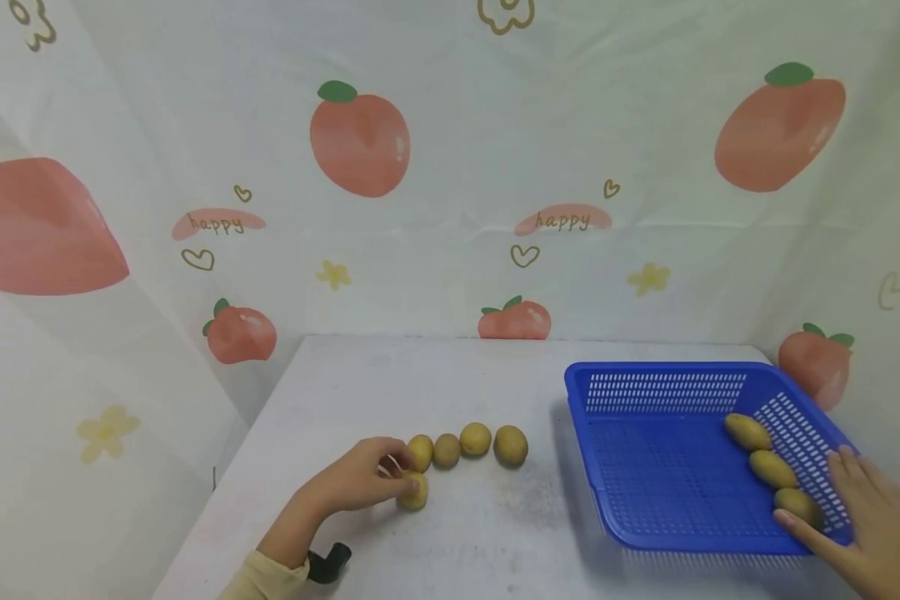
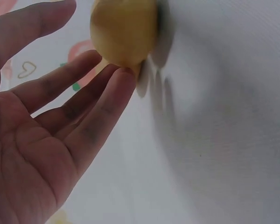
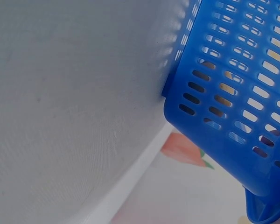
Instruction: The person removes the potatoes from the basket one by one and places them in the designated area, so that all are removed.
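My left hand [image 1: 363, 475] reaches over a yellow potato [image 1: 412, 492] at the near left end of a group. In the left wrist view, the thumb stands apart from a potato [image 2: 123, 32], while the other fingertips [image 2: 123, 79] are at its lower edge. Several more potatoes [image 1: 476, 439] lie in a row behind and to the right. My right hand [image 1: 881, 517] lies along the right rim of a blue basket [image 1: 667, 371], its thumb near the closest of three potatoes [image 1: 772, 470] inside. The right wrist view shows the basket's slotted side [image 3: 214, 107], not the hand.
Both the basket and the loose potatoes are on a white table [image 1: 510, 533]. A dark object [image 1: 330, 562] sits by the left wrist. Behind the table hangs a white cloth [image 1: 435, 267] printed with fruit.
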A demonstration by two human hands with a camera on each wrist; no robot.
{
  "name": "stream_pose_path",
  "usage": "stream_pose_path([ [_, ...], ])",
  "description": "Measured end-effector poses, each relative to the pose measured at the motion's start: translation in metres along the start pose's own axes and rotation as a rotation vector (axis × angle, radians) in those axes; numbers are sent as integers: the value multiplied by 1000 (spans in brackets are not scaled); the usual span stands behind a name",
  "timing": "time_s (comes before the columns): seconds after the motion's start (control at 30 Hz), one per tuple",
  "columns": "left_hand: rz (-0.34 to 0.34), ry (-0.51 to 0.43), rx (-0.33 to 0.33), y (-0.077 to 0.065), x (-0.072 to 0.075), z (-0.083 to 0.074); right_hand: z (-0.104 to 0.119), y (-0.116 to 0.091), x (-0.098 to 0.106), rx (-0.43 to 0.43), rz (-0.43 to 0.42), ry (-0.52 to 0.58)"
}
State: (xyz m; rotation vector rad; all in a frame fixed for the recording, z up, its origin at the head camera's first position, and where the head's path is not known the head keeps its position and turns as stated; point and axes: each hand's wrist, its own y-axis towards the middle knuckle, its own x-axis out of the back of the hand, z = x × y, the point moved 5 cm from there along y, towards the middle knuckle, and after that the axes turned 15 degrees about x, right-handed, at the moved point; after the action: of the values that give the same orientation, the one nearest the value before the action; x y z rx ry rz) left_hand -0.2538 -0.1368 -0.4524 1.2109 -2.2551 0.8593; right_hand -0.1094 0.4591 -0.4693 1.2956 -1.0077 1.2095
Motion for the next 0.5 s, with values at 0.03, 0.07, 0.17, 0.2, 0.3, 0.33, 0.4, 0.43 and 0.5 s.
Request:
stream_pose_path([
  [0.03,-2,-2,-1,1,0,-1,0,0,0,3,-6,4],
  [0.07,-4,-5,-2,2,0,-1,0,0,0,3,-7,5],
  [0.17,-6,-12,-5,5,0,-5,0,0,0,3,-12,5],
  [0.2,-6,-10,-6,6,0,-7,-1,0,0,3,-10,4],
  [0.3,2,-4,-19,8,1,-15,-1,1,-1,0,1,-2],
  [0.33,4,1,-26,9,1,-18,-1,1,0,0,5,-2],
  [0.4,5,13,-47,11,0,-24,0,1,0,-3,19,-4],
  [0.43,6,18,-59,12,0,-28,0,1,0,-6,24,-4],
  [0.5,12,26,-78,14,-3,-35,1,1,1,-12,28,-4],
])
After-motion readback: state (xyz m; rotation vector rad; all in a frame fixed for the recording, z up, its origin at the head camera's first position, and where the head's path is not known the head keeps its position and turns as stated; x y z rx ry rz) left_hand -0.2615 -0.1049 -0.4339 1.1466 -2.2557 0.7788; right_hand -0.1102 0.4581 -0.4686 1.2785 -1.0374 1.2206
